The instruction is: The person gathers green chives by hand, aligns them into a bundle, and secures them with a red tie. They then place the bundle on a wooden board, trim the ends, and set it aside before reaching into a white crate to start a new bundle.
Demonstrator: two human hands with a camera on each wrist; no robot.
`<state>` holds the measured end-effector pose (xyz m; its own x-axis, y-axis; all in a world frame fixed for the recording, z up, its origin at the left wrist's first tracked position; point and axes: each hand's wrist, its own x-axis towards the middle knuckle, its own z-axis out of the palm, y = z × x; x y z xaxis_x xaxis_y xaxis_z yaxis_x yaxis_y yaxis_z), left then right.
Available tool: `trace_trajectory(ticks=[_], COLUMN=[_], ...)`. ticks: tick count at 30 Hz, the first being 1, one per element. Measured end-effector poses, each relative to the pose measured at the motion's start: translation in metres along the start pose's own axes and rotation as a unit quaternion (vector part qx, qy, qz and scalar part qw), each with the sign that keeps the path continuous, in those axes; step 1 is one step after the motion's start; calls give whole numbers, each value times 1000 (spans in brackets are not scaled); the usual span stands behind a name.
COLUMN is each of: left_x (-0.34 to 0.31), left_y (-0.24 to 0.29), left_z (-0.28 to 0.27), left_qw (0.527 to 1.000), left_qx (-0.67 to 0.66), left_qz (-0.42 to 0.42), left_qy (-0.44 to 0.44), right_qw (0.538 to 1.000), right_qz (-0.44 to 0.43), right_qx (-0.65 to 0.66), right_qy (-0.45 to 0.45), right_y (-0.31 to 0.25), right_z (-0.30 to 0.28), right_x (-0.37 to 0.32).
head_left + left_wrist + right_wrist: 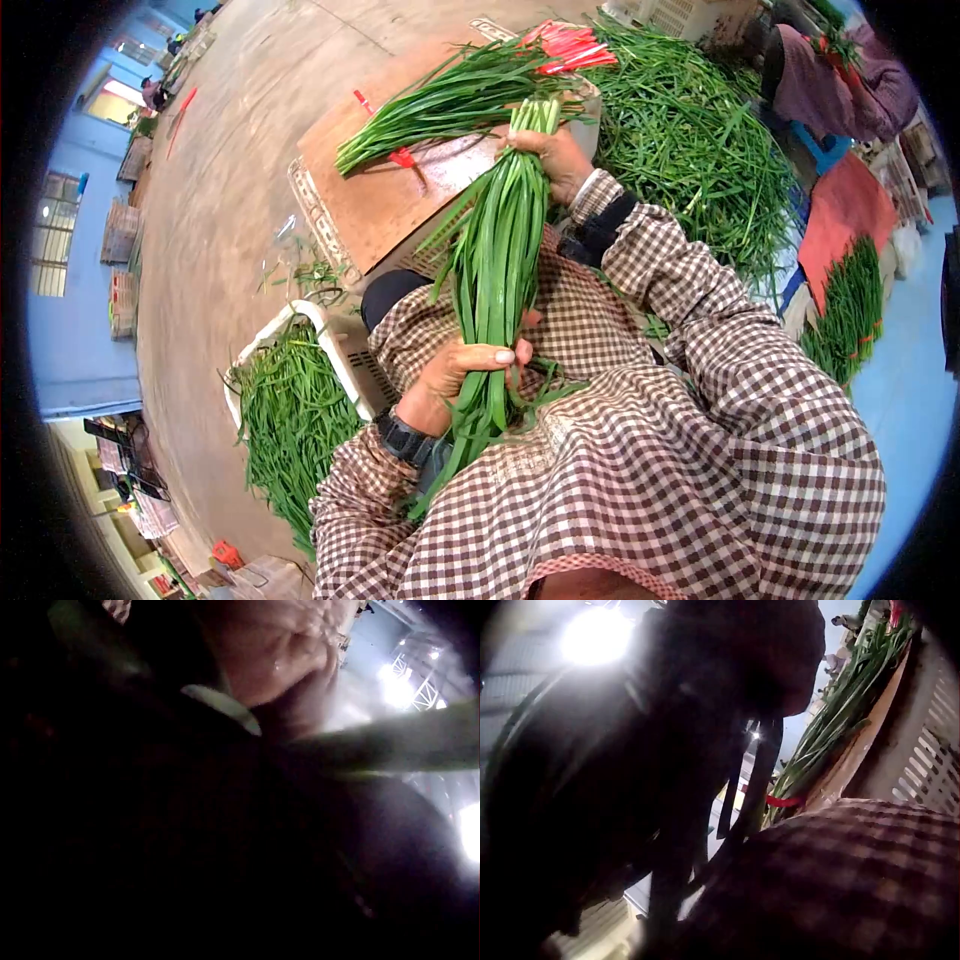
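In the head view a bunch of garlic chives [500, 260], long flat green leaves with pale cut stems, stands above the lap. My right hand [562, 162] grips it just below the stem ends, which point away from me. Lower down, my left hand [450, 380] holds the leafy part, thumb across the front, and leaf tips hang below. The left wrist view is mostly dark, with part of the hand [277, 660] and a blurred leaf [405, 739]. In the right wrist view the hand and leaves are dark shapes close to the lens.
Ahead, a brown board [360, 215] on a crate bears more chives [440, 105] and red ties [570, 48]. A white basket [335, 350] of leaves stands at the left. A large heap of chives [690, 140] lies at the right, with another person [840, 85] beyond.
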<state>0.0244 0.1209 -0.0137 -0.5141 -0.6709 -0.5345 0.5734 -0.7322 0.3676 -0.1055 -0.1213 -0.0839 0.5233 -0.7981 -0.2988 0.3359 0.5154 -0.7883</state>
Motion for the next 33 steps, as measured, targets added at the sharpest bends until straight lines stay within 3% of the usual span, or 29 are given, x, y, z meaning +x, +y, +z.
trace_trajectory(ticks=[1, 5, 6, 8, 9, 10, 12, 13, 14, 16, 17, 20, 21, 24, 26, 28, 30, 33], left_x=[4, 20, 20, 19, 22, 20, 13, 15, 20, 18, 24, 43, 44, 33, 28, 25, 29, 33], left_y=[-1, -17, -20, -21, -20, -14, -9, -9, -3, -10, -9, -22, -23, -25, -27, -30, -33, -42], left_z=[-3, -19, -19, -8, -5, 2, 2, -10, -12, 0, -1, -54, -55, -43, -40, -34, -37, -49], left_qw=[996, 990, 990, 995, 997, 994, 992, 984, 965, 992, 985, 937, 943, 941, 922, 940, 935, 922], left_qx=[-81, -111, -106, -93, -71, -102, -89, -79, -96, -101, -131, -188, -167, -219, -244, -249, -259, -275], left_qz=[-15, 20, 18, 32, 30, 12, 39, 34, 30, 50, 43, -61, -40, -1, -9, 54, 59, 53], left_qy=[-36, -89, -93, -6, 6, -22, -82, -157, -241, -61, -99, -288, -287, -260, -299, -224, -236, -267], right_qw=[1000, 997, 991, 978, 969, 970, 991, 993, 996, 996, 981, 995, 984, 990, 987, 985, 970, 964], right_qz=[6, 79, 79, 126, 128, 121, 58, 24, -15, 47, 54, 70, 107, 89, 84, 93, 85, 96], right_qx=[-15, 17, 83, 137, 169, 183, 122, 100, 81, -57, -159, -48, -124, -106, -131, -137, -222, -240], right_qy=[-5, -6, -72, -93, -128, -106, -23, -50, 26, 42, 101, 43, 66, 7, -26, -50, -44, -69], right_y=[-3, -28, -22, -18, -4, -15, -35, -53, -65, -61, -71, -59, -56, -59, -61, -61, -63, -64], right_z=[0, 0, -19, -43, -67, -57, -49, -43, -32, -61, -48, -79, -92, -94, -90, -99, -97, -103], right_x=[-4, -23, -14, -9, 3, -10, -31, -46, -58, -45, -57, -66, -68, -84, -90, -88, -87, -84])
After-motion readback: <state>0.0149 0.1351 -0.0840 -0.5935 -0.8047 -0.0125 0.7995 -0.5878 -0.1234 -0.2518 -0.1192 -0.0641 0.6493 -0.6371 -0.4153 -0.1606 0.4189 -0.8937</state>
